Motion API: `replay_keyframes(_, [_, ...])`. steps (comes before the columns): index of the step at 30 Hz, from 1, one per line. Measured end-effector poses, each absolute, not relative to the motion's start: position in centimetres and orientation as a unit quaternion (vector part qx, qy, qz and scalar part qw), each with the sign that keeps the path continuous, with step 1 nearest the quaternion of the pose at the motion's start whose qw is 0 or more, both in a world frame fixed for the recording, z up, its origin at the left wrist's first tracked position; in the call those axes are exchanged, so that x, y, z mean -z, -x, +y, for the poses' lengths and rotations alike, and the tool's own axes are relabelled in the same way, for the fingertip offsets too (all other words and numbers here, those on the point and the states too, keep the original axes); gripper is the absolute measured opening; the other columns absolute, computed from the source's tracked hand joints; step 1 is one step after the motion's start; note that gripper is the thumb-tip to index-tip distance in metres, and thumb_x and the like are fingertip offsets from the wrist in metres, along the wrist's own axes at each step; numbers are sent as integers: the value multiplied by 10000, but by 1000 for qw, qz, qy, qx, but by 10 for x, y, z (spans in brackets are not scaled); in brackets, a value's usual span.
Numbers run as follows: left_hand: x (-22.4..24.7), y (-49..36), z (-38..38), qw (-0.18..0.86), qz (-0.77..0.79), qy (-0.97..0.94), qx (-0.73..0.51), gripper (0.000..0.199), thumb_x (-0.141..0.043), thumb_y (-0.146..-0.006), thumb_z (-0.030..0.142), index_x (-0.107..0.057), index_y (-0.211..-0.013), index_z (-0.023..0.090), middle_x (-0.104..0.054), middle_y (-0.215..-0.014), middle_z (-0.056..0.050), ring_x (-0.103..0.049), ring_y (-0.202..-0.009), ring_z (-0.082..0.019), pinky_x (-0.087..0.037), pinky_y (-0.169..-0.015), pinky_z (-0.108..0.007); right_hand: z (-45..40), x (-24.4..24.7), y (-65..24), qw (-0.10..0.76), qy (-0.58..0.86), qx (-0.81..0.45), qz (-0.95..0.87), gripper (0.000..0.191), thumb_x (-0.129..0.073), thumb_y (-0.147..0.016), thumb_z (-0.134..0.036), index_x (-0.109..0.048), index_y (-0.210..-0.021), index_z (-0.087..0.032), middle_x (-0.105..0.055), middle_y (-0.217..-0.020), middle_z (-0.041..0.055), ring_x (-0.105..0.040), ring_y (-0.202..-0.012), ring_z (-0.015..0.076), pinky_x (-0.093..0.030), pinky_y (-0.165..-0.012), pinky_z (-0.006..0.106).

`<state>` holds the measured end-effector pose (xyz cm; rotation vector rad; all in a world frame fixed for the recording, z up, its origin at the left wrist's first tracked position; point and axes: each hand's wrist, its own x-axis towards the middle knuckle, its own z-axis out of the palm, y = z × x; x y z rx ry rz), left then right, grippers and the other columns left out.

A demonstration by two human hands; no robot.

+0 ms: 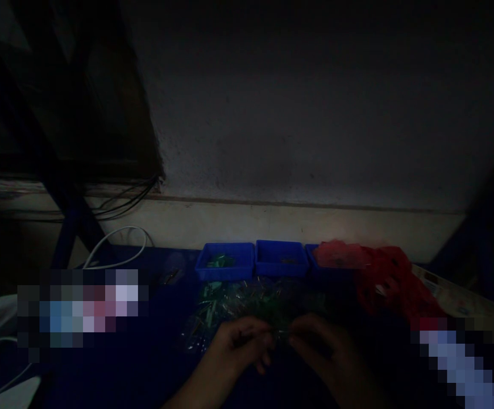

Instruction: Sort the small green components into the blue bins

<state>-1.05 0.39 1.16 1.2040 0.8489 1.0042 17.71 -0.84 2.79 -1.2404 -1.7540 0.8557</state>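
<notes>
My left hand [247,343] is closed at the lower middle, thumb and forefinger pinched together. To its right, my right hand [315,341] is also closed, its fingertips pressed together. A small, thin, pale item [281,331] shows between the two sets of fingertips, too dark and small to name. Just beyond my hands lie clear plastic bags [247,298] with green and shiny slender pieces. Behind them stand a blue bin [225,274] with green pieces, a second blue bin [281,270] with a few small pieces, and a third [310,255] partly covered by pink plastic.
Red plastic bags [391,278] lie at the right on the dark blue table [131,363]. A white cable [116,264] loops at the back left. A wall rises behind the bins. Blurred patches hide items at both sides.
</notes>
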Motion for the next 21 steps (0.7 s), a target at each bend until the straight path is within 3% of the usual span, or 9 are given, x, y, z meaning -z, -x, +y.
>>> replay_keyframes(9, [-19, 11, 5, 593, 395, -549, -437, 127, -694, -719, 263, -675, -730, 137, -610, -541, 23, -540, -492, -103, -423, -514, -219, -11, -31, -179, 375, 453, -262, -765, 81, -576, -788, -169, -629, -807, -229, -677, -782, -6, -643, -745, 159, -483, -691, 229])
replay_keyframes(15, [-15, 9, -3, 614, 375, -548, -428, 331, -704, -719, 308, -640, -1020, 184, -641, -775, -6, -594, -694, -153, -457, -619, -252, -11, -25, -177, 388, 458, -199, -775, 142, -534, -786, -105, -611, -744, -217, -670, -744, 1, -637, -709, 155, -480, -668, 228])
replay_keyframes(21, [-18, 9, -2, 561, 437, -591, -381, 135, -625, -736, 273, -640, -744, 140, -595, -666, -2, -545, -628, -148, -408, -571, -243, -13, -19, -180, 406, 498, -218, -735, 95, -511, -856, -258, -604, -862, -241, -693, -809, 6, -663, -756, 167, -499, -684, 233])
